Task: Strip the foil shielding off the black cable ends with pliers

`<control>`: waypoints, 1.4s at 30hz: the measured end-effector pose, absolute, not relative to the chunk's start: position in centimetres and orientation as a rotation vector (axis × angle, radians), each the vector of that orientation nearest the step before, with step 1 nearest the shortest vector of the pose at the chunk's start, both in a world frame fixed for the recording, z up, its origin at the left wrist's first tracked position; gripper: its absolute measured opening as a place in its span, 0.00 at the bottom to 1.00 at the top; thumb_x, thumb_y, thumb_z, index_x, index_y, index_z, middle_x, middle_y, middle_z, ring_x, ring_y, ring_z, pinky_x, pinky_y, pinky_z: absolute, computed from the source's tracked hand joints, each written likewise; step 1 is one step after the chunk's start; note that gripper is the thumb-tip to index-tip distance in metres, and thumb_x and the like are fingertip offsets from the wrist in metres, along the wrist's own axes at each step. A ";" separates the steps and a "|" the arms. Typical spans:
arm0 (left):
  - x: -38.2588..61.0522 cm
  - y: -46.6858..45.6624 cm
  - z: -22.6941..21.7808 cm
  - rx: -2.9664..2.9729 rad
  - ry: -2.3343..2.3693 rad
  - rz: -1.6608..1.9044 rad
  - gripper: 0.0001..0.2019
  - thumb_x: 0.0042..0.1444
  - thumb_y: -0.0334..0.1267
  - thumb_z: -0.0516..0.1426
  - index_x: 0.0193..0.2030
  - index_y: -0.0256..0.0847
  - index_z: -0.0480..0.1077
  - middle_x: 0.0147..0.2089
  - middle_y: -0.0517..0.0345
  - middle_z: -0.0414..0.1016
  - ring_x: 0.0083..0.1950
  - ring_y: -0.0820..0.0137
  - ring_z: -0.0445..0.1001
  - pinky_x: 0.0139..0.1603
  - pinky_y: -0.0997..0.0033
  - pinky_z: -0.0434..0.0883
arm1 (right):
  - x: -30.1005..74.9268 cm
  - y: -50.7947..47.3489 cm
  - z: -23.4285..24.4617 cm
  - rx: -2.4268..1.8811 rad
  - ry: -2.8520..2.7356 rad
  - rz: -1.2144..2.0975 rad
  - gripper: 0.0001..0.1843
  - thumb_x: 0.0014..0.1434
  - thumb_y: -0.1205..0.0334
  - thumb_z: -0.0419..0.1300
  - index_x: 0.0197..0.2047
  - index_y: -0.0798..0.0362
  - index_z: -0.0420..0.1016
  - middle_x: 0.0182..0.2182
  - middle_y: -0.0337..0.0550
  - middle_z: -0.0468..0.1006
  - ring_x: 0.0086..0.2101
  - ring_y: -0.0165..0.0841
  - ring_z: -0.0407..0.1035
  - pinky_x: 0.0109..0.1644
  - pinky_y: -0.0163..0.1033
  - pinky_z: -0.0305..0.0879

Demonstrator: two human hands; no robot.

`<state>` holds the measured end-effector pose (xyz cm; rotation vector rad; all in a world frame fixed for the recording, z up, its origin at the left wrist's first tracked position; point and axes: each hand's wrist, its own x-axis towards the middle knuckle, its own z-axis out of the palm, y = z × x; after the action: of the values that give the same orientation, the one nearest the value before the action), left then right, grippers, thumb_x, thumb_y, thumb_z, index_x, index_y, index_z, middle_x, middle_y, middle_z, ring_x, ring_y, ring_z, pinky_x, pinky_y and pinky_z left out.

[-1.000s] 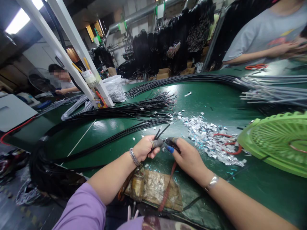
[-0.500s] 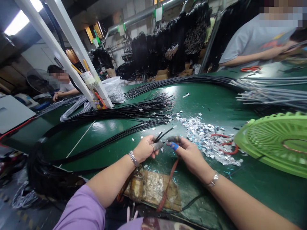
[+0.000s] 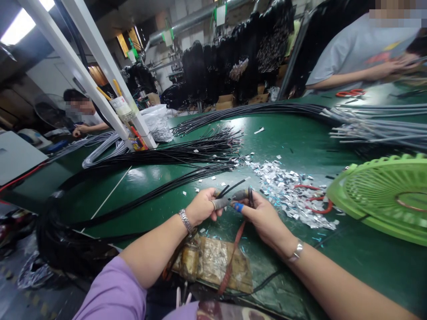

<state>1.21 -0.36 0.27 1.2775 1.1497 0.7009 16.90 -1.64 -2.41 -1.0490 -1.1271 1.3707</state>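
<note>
My left hand (image 3: pixel 204 205) is closed on thin black cables (image 3: pixel 233 187), whose cut ends stick out past its grey-wrapped fingertips toward the upper right. Right beside it, my right hand (image 3: pixel 262 213) has its wrapped finger and blue-taped thumb pinched together, almost meeting the left fingertips. What lies in that pinch is too small and covered to make out. A dark, narrow piece (image 3: pixel 251 196) stands up at the right hand's fingers; its kind is unclear. Below both hands is a taped brown board (image 3: pixel 216 260), with a reddish strap (image 3: pixel 236 251) running across it.
Foil scraps (image 3: pixel 283 191) are heaped right of my hands, with red-handled pliers (image 3: pixel 318 205) among them. A green fan cover (image 3: pixel 380 195) sits at the right. Black cable bundles (image 3: pixel 187 151) and grey cables (image 3: pixel 376 126) lie across the green table (image 3: pixel 160 195). Two people sit farther back.
My right hand has turned slightly and its fingers have moved closer to the left fingertips. The dark narrow piece at its fingers now shows. My left hand keeps its hold on the cables.
</note>
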 end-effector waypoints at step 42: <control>-1.3 -0.4 -0.8 2.682 1.479 1.010 0.06 0.49 0.35 0.52 0.29 0.39 0.69 0.24 0.56 0.72 0.26 0.69 0.70 0.27 0.72 0.64 | 16.6 -3.3 -2.4 -1.114 -1.458 1.484 0.20 0.54 0.41 0.54 0.29 0.50 0.67 0.18 0.33 0.61 0.20 0.28 0.54 0.22 0.34 0.52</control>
<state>-1.31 -0.45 -0.79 2.6822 1.4788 1.0102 16.55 -3.32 -2.37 -1.1137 -1.4581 1.4838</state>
